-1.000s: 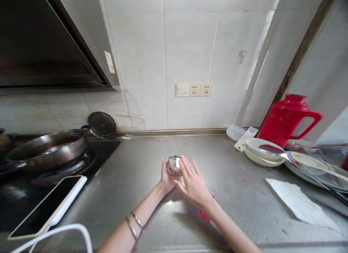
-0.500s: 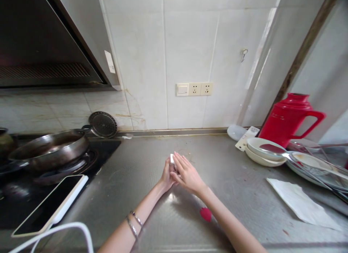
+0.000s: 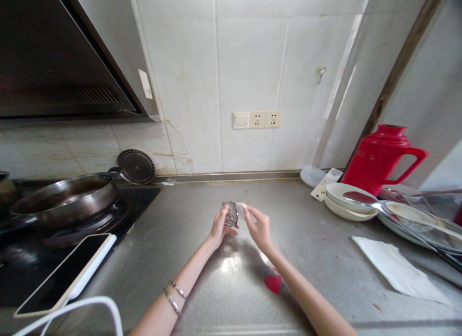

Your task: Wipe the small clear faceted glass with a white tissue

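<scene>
My left hand [image 3: 218, 229] is closed around a small clear glass vessel [image 3: 231, 213], tilted above the metal counter; ridges show in its wall. Just to the right, my right hand [image 3: 260, 229] pinches a small white piece [image 3: 241, 209] between thumb and fingertips, close to the mouth of the glass. Whether that piece is paper or a cap, I cannot tell. Under my right forearm a red heart-shaped mark [image 3: 273, 282] shows on a partly hidden, see-through thing.
On the left, a steel pan [image 3: 68, 196] sits on the black stove beside a phone [image 3: 67, 273] with a white cable. To the right are a red thermos jug [image 3: 378, 158], stacked bowls [image 3: 352, 213], a plate with utensils and a white paper sheet [image 3: 397, 268].
My right hand has come away from the left, where it lay flat over the glass, and now pinches the white piece. More of the glass shows.
</scene>
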Tool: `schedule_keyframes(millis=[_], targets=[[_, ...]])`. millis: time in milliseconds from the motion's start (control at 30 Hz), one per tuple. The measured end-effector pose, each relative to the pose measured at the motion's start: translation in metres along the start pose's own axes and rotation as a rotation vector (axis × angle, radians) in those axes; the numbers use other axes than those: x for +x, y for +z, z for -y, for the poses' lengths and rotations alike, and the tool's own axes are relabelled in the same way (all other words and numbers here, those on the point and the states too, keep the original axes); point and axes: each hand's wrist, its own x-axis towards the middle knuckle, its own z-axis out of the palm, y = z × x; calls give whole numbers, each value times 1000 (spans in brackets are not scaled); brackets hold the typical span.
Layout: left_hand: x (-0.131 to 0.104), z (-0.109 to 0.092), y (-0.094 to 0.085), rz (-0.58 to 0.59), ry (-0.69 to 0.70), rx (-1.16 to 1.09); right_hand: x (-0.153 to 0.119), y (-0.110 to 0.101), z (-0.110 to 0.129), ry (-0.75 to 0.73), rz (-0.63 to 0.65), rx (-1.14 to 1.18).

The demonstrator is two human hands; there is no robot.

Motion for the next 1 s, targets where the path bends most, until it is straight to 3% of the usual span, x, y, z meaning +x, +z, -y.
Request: schedule_keyframes(millis=[67,100,233,400,633,767,1000], targets=[[1,-4,0,-8,87,167,15,-7,-8,269,-50,124],[1,-7,0,-1,138,235,22,-11,-13,307,-57,142],[2,-17,3,23,321,468,43,-17,-32,365,-71,182],[4,-20,7,85,375,699,40,-5,-43,420,-59,266],[12,0,-3,52,394,608,27,16,-43,501,29,526],[11,3,-6,92,427,641,26,24,-41,592,97,705],[12,10,-8,156,468,671,19,32,-47,730,57,880]])
